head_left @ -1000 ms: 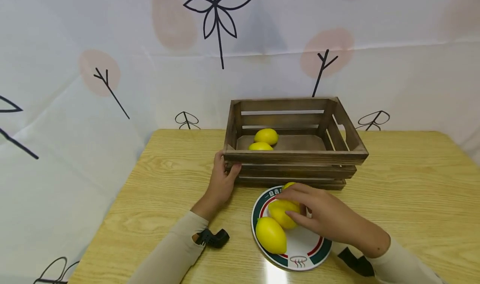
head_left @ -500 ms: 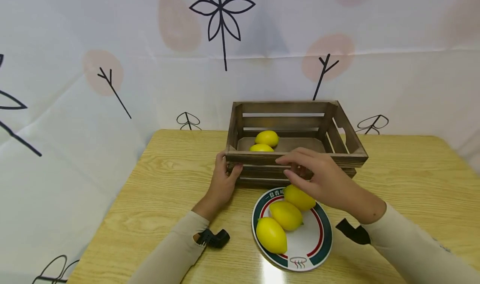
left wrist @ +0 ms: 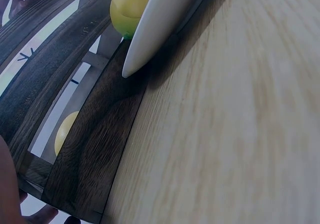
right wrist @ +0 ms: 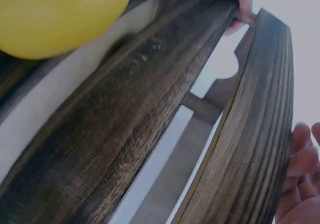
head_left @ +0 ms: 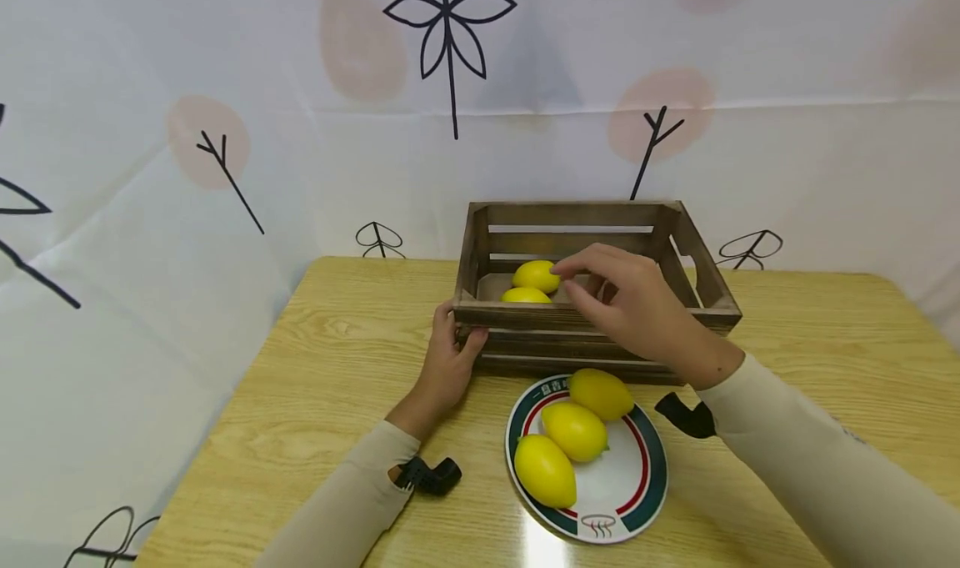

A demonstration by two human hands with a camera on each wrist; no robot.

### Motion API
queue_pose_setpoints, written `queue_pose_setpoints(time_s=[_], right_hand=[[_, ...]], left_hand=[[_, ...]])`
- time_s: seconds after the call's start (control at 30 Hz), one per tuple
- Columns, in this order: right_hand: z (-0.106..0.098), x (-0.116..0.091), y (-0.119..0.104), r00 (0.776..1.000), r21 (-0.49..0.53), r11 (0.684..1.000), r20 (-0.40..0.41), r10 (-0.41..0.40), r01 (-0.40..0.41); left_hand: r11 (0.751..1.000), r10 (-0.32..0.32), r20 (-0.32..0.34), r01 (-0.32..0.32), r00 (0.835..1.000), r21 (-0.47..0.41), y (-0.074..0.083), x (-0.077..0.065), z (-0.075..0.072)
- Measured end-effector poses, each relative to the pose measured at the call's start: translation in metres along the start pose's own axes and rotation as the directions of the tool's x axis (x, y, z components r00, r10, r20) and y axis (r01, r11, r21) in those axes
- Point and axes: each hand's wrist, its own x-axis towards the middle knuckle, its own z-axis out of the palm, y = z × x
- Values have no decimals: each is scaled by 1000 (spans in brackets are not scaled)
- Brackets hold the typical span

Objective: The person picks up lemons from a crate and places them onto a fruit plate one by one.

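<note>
My left hand (head_left: 446, 368) grips the front left corner of a brown wooden slatted crate (head_left: 570, 316), thumb on its front and fingers round the side. My right hand (head_left: 626, 301) hovers over the crate's front rim, fingers loosely bent, with nothing seen in its grasp; its fingertips come close to a yellow lemon (head_left: 534, 275) inside. A second lemon (head_left: 525, 295) in the crate is partly hidden by the front slat. In the right wrist view, the right hand (right wrist: 302, 176) appears beside the top slat. Three lemons (head_left: 574, 431) lie in a row on a round plate (head_left: 654, 485).
The plate, white with a green and red rim, stands right in front of the crate on a wood-grain table (head_left: 337, 326). Behind the table hangs a pale patterned cloth (head_left: 540, 159). A black wrist mount (head_left: 429, 475) juts from the left sleeve.
My right hand has left the lemons on the plate and moved up and forward to above the crate. The left hand keeps its grip on the crate's corner.
</note>
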Motion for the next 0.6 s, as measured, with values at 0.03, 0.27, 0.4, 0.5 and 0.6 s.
queue_pose_setpoints(time_s=[0.03, 0.27, 0.4, 0.5, 0.6], right_hand=[[0, 2, 2, 1000, -10, 1000, -5, 4, -4], [1, 16, 12, 998, -69, 996, 35, 54, -52], [3, 27, 19, 992, -89, 992, 72, 99, -93], [6, 35, 27, 987, -102, 988, 95, 127, -117], [8, 42, 34, 981, -115, 983, 118, 154, -141]], left_hand=[[1000, 1, 0, -1, 1000, -1, 0, 0, 0], [1000, 5, 2, -5, 1000, -3, 1, 1, 1], [1000, 15, -2, -15, 1000, -4, 1, 2, 1], [1000, 18, -4, -18, 1000, -2, 0, 2, 1], [1000, 12, 0, -12, 1000, -1, 0, 1, 1]])
